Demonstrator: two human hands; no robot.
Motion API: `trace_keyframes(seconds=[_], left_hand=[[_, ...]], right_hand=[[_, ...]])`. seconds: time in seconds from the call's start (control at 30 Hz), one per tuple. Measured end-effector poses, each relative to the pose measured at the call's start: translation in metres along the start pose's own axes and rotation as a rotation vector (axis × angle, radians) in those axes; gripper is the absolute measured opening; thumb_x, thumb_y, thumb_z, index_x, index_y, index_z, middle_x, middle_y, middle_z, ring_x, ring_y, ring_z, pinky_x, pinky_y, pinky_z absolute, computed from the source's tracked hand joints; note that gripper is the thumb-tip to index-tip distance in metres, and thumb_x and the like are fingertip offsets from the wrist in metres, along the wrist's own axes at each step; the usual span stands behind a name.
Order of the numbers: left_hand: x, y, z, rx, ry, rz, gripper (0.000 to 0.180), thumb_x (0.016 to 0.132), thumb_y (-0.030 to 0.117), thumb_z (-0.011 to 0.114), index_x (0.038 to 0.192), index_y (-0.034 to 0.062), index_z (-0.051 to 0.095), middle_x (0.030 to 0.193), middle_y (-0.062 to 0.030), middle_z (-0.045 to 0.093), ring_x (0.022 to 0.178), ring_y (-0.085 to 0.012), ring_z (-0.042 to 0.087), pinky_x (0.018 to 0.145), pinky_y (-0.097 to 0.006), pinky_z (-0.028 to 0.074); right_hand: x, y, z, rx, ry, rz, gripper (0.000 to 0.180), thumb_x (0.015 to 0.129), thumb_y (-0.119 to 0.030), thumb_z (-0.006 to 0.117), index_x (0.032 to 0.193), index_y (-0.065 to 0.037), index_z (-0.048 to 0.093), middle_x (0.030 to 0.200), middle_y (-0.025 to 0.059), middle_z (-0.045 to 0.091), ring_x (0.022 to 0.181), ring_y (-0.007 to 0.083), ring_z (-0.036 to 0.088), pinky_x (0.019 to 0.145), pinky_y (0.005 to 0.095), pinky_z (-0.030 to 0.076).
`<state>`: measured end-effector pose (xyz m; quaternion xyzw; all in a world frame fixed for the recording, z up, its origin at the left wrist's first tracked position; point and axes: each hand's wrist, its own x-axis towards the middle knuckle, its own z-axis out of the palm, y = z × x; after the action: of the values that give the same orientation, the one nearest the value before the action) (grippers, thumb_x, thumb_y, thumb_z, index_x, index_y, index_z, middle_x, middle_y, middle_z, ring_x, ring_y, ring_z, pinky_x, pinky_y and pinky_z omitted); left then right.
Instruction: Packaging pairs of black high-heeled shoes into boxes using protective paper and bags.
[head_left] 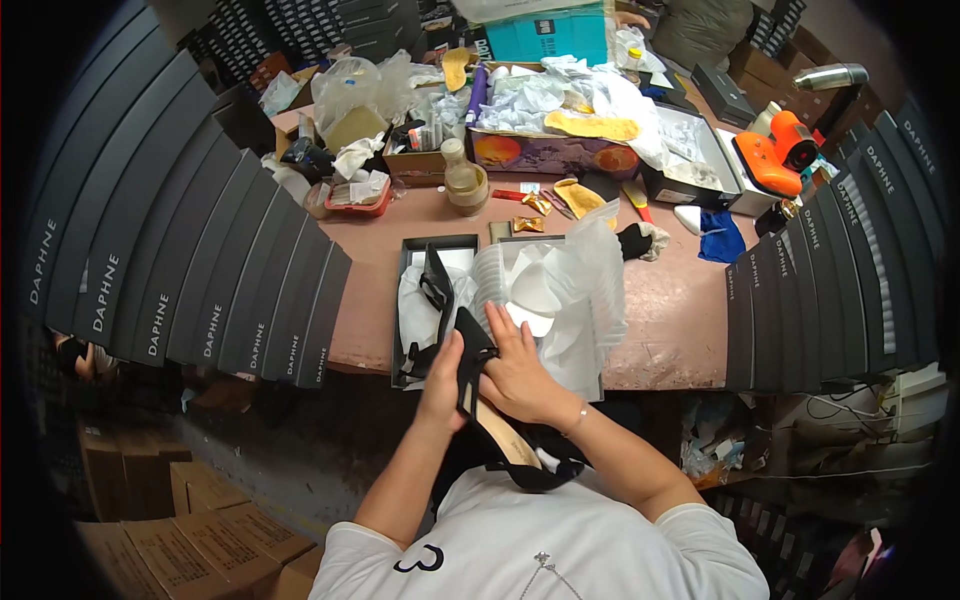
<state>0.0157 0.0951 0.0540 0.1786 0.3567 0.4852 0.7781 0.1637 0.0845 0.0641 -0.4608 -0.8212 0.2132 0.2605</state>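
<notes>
**Both hands on one black heeled shoe at the worktop edge**

The left hand (443,385) and right hand (517,375) are closed around a black high-heeled shoe (478,385), held between them just in front of the near edge of the pinkish worktop (670,310). The left hand's fingers wrap the shoe's left side; the right hand lies over its upper part, fingers stretched toward the toe. The tan insole faces up and the heel end points down toward the person's chest.

The shoe looks light and fairly stiff through the sole, with a softer upper and thin straps that could snag or bend. Its smooth black surface may slip and mark easily, so the firm places to hold are the sole's waist and the heel, not the straps.

Counted: one shoe in the hands, and one second black shoe (436,292) lying in the open black shoebox (405,300) just beyond them. One box is open here, lined with white tissue paper (560,290) that spills to the right. Stacks of closed black boxes (200,270) stand at both sides; their number cannot be told exactly.
</notes>
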Motion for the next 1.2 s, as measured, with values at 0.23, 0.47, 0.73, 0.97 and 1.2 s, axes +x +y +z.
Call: trace_keyframes(seconds=[0.23, 0.47, 0.73, 0.97, 1.2], left_hand=[[-0.027, 0.005, 0.004, 0.160, 0.061, 0.175, 0.045, 0.101, 0.025, 0.041, 0.139, 0.0017, 0.035, 0.120, -0.0086, 0.054, 0.106, -0.0151, 0.056, 0.089, -0.028, 0.047], [-0.024, 0.015, -0.030, -0.012, -0.152, -0.034, 0.059, 0.095, 0.047, 0.045, 0.133, 0.0025, 0.041, 0.119, -0.0200, 0.057, 0.103, -0.0297, 0.061, 0.085, -0.043, 0.054], [-0.097, -0.032, 0.003, 0.009, -0.076, -0.119, 0.076, 0.089, 0.061, 0.046, 0.142, 0.0078, 0.033, 0.136, -0.0143, 0.045, 0.125, -0.0401, 0.044, 0.097, -0.054, 0.043], [-0.073, -0.032, 0.009, -0.147, -0.047, -0.049, 0.063, 0.092, 0.055, 0.047, 0.136, 0.0096, 0.038, 0.131, -0.0116, 0.046, 0.121, -0.0258, 0.047, 0.102, -0.042, 0.037], [-0.064, -0.040, 0.000, -0.077, 0.104, -0.162, 0.029, 0.095, 0.018, 0.053, 0.118, 0.0002, 0.050, 0.111, -0.0150, 0.059, 0.100, -0.0280, 0.062, 0.083, -0.038, 0.056]], right_hand=[[0.003, -0.014, 0.035, -0.008, 0.072, 0.088, 0.031, 0.080, -0.018, 0.054, 0.083, 0.012, 0.062, 0.149, 0.0294, 0.017, 0.139, 0.0474, 0.014, 0.106, 0.0656, 0.014], [-0.040, 0.009, -0.041, -0.131, 0.289, -0.007, 0.051, 0.068, -0.002, 0.070, 0.118, -0.013, 0.061, 0.130, 0.0167, 0.048, 0.119, 0.0351, 0.046, 0.098, 0.0425, 0.039], [-0.032, 0.055, -0.045, -0.024, 0.349, -0.016, 0.026, 0.072, -0.003, 0.070, 0.097, -0.010, 0.065, 0.095, 0.0072, 0.060, 0.091, 0.0265, 0.058, 0.074, 0.0381, 0.046], [-0.044, -0.011, -0.020, 0.033, 0.147, -0.240, 0.027, 0.073, -0.010, 0.067, 0.098, -0.002, 0.062, 0.077, 0.0088, 0.055, 0.065, 0.0243, 0.060, 0.056, 0.0336, 0.049], [0.014, 0.043, -0.078, -0.384, 0.474, 0.011, 0.054, 0.071, -0.016, 0.076, 0.118, -0.006, 0.053, 0.089, 0.0109, 0.060, 0.082, 0.0318, 0.061, 0.075, 0.0421, 0.049]])
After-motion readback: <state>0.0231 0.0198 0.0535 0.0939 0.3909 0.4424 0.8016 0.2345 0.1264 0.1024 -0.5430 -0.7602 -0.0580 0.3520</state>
